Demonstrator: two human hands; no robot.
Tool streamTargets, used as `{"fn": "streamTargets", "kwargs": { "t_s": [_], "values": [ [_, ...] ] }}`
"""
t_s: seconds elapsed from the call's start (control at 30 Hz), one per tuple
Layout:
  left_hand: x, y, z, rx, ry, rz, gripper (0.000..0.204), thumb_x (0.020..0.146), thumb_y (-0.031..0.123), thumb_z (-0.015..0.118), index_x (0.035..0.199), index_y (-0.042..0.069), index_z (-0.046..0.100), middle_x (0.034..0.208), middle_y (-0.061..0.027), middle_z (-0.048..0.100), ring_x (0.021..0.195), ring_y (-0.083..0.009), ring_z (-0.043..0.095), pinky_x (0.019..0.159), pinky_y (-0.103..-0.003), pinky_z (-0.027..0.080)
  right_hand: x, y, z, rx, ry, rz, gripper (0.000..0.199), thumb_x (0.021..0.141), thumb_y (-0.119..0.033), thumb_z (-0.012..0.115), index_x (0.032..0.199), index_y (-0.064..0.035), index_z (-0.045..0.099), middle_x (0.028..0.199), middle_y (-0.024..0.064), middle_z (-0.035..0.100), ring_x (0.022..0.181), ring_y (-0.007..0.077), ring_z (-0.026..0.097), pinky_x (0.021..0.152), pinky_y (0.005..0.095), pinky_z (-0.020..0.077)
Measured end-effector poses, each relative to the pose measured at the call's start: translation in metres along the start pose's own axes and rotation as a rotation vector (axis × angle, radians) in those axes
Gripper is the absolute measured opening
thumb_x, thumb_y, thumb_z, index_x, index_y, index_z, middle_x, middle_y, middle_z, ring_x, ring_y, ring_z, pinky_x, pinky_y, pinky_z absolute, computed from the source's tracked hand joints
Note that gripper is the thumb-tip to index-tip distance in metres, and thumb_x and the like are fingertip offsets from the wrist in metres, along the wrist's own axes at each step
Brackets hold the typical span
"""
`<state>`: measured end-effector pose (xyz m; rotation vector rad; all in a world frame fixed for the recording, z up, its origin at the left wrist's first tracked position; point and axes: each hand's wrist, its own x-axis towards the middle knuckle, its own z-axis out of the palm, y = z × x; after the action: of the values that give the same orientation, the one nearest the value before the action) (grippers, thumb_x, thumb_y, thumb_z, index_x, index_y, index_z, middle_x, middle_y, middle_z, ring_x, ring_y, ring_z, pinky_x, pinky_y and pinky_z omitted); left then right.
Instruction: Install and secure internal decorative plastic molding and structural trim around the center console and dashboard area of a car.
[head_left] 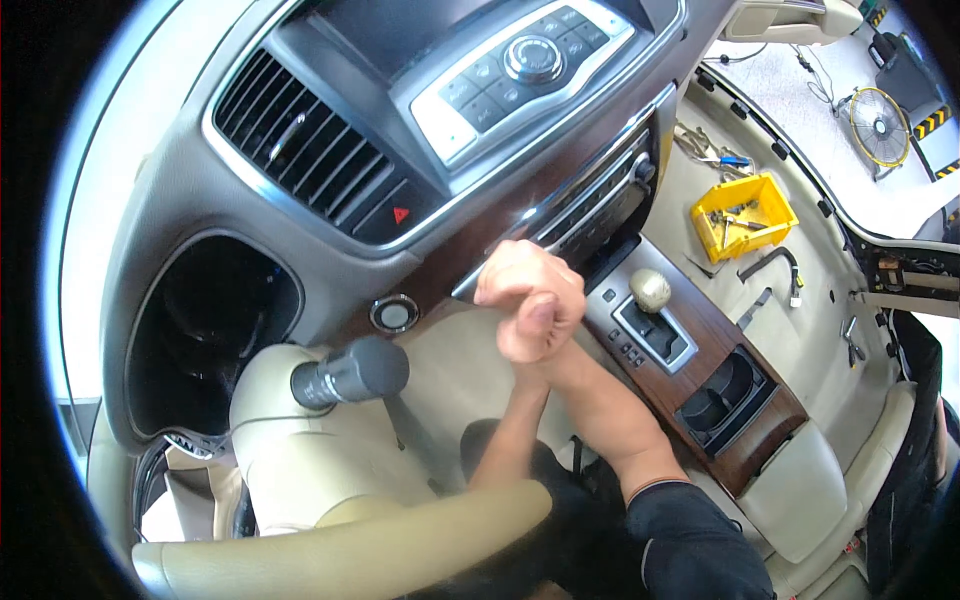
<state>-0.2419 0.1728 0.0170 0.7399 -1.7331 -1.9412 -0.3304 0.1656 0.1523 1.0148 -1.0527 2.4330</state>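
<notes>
In the car cabin, both hands curl with unclear grip near the audio panel, probably stiff, best edge-held.

Curled fingers partly hidden, steering wheel cut off by lower edge

The hands are bare, with short nails, and both forearms are bare too. The right sleeve is very dark, close to black, and stops near the elbow; a narrow pale line edges its cuff, and a thin light curved line runs lower down the cloth. The trousers are dark, their details lost in shadow.
</notes>
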Motion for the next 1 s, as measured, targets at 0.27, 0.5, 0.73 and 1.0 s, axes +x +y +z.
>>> {"fn": "streamTargets", "kwargs": {
  "t_s": [0.27,0.5,0.73,1.0],
  "values": [
    [0.001,0.048,0.028,-0.139,0.093,-0.069,0.024,0.092,0.025,0.047,0.084,0.004,0.056,0.077,-0.0036,0.056,0.072,-0.0120,0.056,0.065,-0.024,0.045,0.003,-0.010,-0.004,-0.062,0.189,-0.168,0.045,0.098,-0.037,0.036,0.079,-0.0001,0.053,0.078,0.0125,0.057,0.064,0.0222,0.057,0.058,0.0328,0.0471],
    [-0.005,0.056,0.032,-0.226,0.207,-0.131,0.042,0.095,0.024,0.038,0.065,0.001,0.057,0.063,-0.0036,0.055,0.065,-0.0122,0.055,0.063,-0.022,0.043,0.019,0.002,0.011,-0.054,-0.167,-0.084,0.030,0.092,-0.012,0.037,0.065,-0.0046,0.046,0.057,0.0050,0.045,0.047,0.0206,0.045,0.043,0.0300,0.0374],
    [-0.001,0.045,0.024,0.082,0.301,-0.068,0.048,0.099,0.039,0.040,0.075,0.001,0.059,0.056,-0.0076,0.057,0.052,-0.0151,0.057,0.054,-0.026,0.045,0.015,-0.086,-0.007,0.259,-0.128,-0.138,0.013,0.071,-0.004,0.048,0.058,-0.0031,0.046,0.059,0.0080,0.045,0.048,0.0244,0.048,0.041,0.0326,0.0379],
    [-0.004,-0.016,-0.028,0.141,0.175,0.128,0.022,0.090,0.019,0.060,0.085,-0.002,0.060,0.075,-0.0049,0.062,0.068,-0.0097,0.058,0.061,-0.022,0.046,0.005,-0.019,0.015,0.358,-0.101,-0.118,0.044,0.090,-0.024,0.042,0.050,-0.0057,0.038,0.050,0.0052,0.042,0.038,0.0189,0.040,0.037,0.0297,0.0330]
  ]
}}
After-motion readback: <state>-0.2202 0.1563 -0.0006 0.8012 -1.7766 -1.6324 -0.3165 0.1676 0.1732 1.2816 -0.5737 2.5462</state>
